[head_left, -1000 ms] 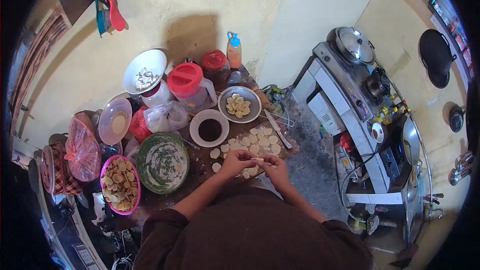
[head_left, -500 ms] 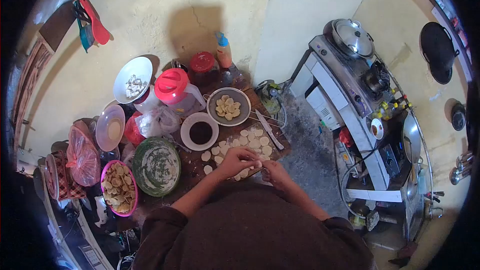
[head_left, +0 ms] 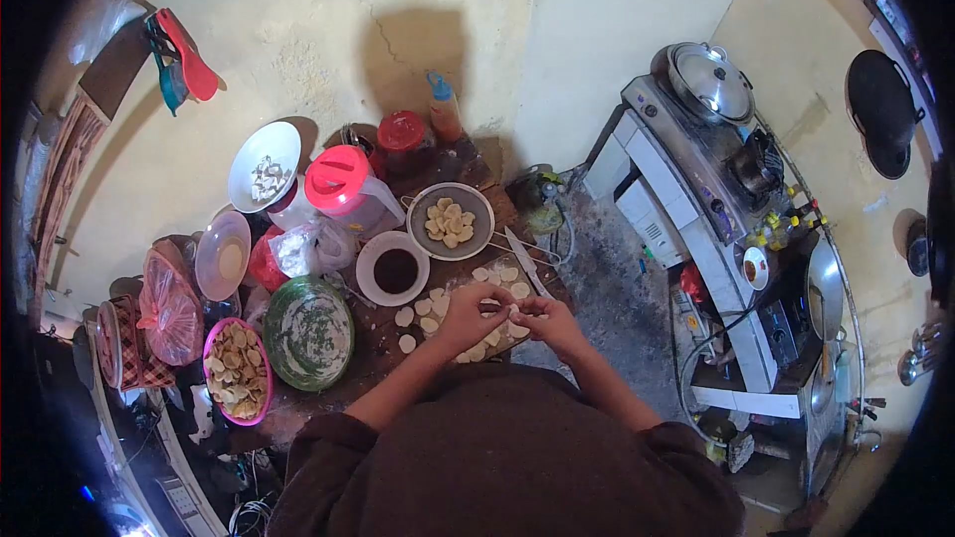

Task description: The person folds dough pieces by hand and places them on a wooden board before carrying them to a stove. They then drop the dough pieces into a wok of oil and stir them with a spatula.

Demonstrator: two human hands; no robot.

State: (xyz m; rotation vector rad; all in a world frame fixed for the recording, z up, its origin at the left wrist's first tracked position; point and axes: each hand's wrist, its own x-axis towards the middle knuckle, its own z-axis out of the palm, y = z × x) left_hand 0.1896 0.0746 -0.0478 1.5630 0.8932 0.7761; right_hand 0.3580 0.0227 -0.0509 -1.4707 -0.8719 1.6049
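My left hand (head_left: 476, 318) and my right hand (head_left: 553, 327) meet above the front of the table, fingertips nearly touching. Both are closed in a pinch at a small pale piece of dough (head_left: 513, 311), mostly covered by the fingers. Beneath and around them, flat round dough pieces (head_left: 430, 324) lie on a floured board, partly hidden by my hands. A knife (head_left: 526, 263) rests at the board's right side. Beyond the board stand a white bowl of dark liquid (head_left: 396, 270) and a sieve (head_left: 478, 201) holding pale round pieces.
Left of the bowl are a green floured plate (head_left: 344, 338) and a pink-rimmed basket (head_left: 267, 400) of round pieces. Behind stand a red-lidded pitcher (head_left: 343, 184), a red-lidded jar (head_left: 403, 131) and a sauce bottle (head_left: 445, 111). A stove (head_left: 686, 149) with a lidded pot is at right.
My hands have shifted slightly upward from the board's front, and the right hand has turned with its fingers bent toward the left. The whole view has shifted slightly.
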